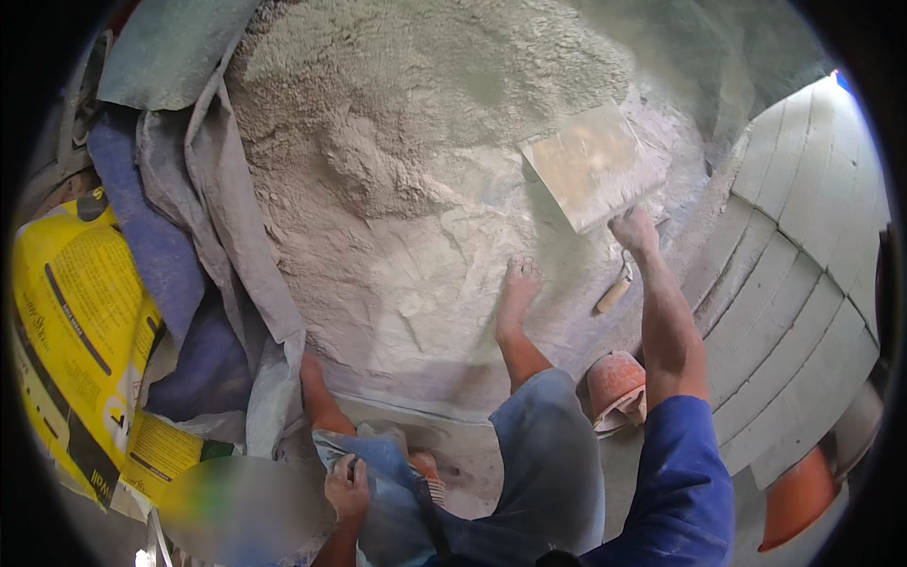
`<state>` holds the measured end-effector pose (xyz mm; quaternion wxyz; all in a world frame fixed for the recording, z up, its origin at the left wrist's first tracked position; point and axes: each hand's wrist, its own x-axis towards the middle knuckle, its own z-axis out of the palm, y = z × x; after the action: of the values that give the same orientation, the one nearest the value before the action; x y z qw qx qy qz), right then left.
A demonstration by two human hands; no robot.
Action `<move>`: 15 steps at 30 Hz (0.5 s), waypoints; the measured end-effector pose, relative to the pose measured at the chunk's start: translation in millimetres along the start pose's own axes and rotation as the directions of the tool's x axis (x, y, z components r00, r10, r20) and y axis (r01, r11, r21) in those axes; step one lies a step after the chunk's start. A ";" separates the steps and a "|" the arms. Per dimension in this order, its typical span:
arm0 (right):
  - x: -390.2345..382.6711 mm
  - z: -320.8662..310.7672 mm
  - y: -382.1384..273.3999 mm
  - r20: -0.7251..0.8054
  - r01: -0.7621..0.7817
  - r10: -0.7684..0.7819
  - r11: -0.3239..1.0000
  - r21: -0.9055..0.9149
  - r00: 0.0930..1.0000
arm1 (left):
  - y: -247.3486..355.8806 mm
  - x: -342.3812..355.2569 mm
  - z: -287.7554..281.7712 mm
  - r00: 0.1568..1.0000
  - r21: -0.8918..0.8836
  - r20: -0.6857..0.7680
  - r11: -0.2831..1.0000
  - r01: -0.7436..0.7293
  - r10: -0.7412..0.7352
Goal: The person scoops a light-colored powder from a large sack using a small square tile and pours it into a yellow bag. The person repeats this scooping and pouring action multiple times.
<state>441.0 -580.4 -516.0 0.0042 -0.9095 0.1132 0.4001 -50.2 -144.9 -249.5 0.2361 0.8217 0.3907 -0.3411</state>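
Head view: A person's right hand [635, 231] grips the near corner of a pale, dusty, flat near-square sheet [593, 163], which lies ahead and leftward of it, no clear long axis showing. Farther from the sheet, the left hand [347, 489] curls by faded blue trousers [389, 491], its hold impossible to tell. Nearer than the sheet sits a dusty orange rounded tub [614, 376], contents unclear; far left of the sheet, a yellow printed sack [90, 302], contents hidden.

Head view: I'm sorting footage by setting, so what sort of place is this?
Perhaps a dusty building site or materials workshop, judging by the large heap of pale, grainy material, the flat, pale rectangular board and the metal tool with a brown wooden handle.
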 end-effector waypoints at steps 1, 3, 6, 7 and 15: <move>11.4 -4.0 -6.5 -0.027 0.017 -0.017 1.000 -0.008 0.999 | 2.7 0.6 0.6 0.999 -0.035 0.010 0.999 0.039 -0.038; 24.2 -12.3 -18.0 -0.044 0.077 -0.078 0.997 -0.026 0.996 | 6.7 1.0 1.5 1.000 0.014 -0.029 1.000 -0.004 0.004; 36.8 -44.2 -11.7 0.019 0.150 -0.149 0.986 -0.073 0.989 | 9.7 1.4 3.6 0.999 -0.064 0.003 0.997 0.049 -0.049; 42.0 -50.1 -10.9 0.064 0.148 -0.143 0.986 -0.074 0.988 | 9.7 2.1 2.8 0.996 -0.101 0.023 0.991 0.083 -0.081; 32.3 -2.0 -43.2 -0.058 0.290 -0.285 0.920 0.262 0.957 | 6.4 6.4 6.8 0.999 -0.140 -0.044 0.990 0.019 -0.026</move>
<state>472.6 -545.1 -541.7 0.1847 -0.9108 0.0314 0.3678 -44.7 -150.0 -257.9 0.2802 0.8062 0.4281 -0.2969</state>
